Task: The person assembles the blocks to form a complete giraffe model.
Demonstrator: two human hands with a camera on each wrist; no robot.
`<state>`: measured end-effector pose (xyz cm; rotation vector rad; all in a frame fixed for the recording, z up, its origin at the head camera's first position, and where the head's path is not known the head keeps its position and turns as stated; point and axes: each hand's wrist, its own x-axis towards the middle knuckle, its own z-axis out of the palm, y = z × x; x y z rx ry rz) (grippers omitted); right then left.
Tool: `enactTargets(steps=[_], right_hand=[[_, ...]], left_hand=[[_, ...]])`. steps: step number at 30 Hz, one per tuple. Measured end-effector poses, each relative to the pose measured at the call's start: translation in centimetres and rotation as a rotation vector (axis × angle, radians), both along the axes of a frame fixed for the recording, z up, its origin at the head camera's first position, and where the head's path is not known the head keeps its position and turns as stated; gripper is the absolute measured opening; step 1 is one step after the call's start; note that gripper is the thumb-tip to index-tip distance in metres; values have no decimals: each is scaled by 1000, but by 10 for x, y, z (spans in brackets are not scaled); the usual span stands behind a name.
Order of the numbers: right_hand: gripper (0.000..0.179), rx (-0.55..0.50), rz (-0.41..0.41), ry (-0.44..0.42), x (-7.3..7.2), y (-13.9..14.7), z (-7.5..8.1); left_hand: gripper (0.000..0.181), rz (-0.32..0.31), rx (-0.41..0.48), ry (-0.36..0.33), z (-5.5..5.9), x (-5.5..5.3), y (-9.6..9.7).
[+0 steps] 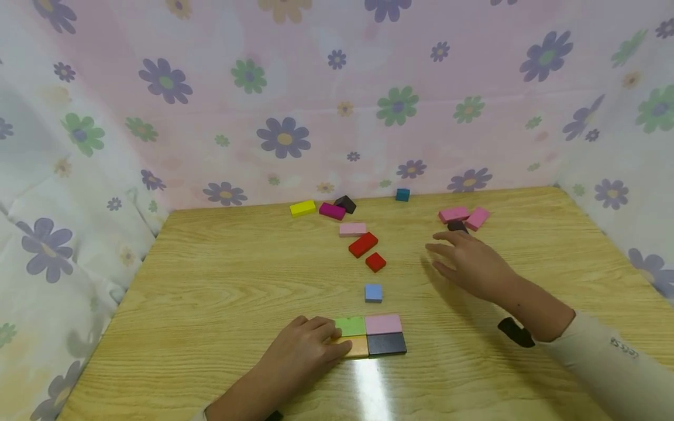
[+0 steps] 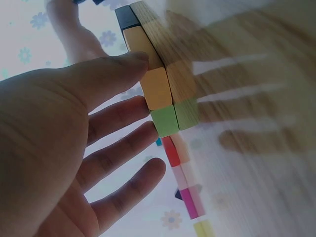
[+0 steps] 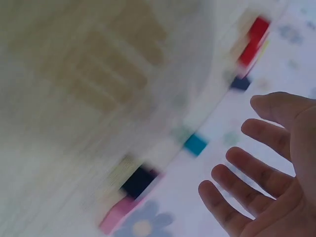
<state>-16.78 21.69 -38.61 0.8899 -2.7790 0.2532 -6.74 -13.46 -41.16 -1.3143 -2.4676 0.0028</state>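
My left hand [image 1: 307, 347] rests at the left side of a two-by-two group of flat blocks. Its thumb touches the orange block [image 2: 158, 89]; other fingertips lie at the green block [image 1: 351, 326]. Completing the group are a light pink block [image 1: 384, 323] and a black block [image 1: 387, 344]. My right hand [image 1: 472, 266] hovers over the right side of the table with its fingers spread, holding nothing. Just beyond its fingertips in the head view is a small black block [image 1: 457, 227], beside two pink blocks [image 1: 454, 214].
A blue block [image 1: 373, 293] sits behind the group. Farther back lie two red blocks [image 1: 363, 245], a pale pink block [image 1: 352, 230], a magenta block [image 1: 332, 211], a dark block [image 1: 346, 203], a yellow block [image 1: 302, 208] and a teal block [image 1: 402, 195]. Flowered cloth [image 1: 316, 88] encloses the table.
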Motion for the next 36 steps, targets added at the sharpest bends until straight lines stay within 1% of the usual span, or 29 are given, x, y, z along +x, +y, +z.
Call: enactTargets(steps=[3,7,9,12,16,20,25,29,30,33,36], right_hand=[[36,44,-54,-55,-16,17,0],[37,60,-86,-110,-34,37,-6],[40,70,-93,-133,-41,44,-9],[43,92,-95,-167,-47,50,-11],[46,102,-83,-210,-51,54,-12],[49,111,-89,-245,-53,56,-14],[51,131,-84,-227,-54,56,-14],[49,127,-66,-198,-53,55,-14],[49,127,-67,-197,-53,54,-14],[47,117,-65,-211,-52,53,-13],[48,113,-59,-237,-50,51,-12]], left_hand=[[24,-2,-4,5,0,0,0],[23,-3,17,8,-2,0,0],[22,-2,22,-1,-3,0,-1],[23,0,18,-15,-4,0,-1],[22,4,12,-23,-4,0,-1],[23,5,3,-24,-4,0,-1],[24,5,-5,-29,-2,0,-1],[17,10,22,-35,-3,0,-1],[15,12,27,-45,-2,0,0],[11,13,47,-61,-2,0,0],[11,9,54,-95,-1,0,0]])
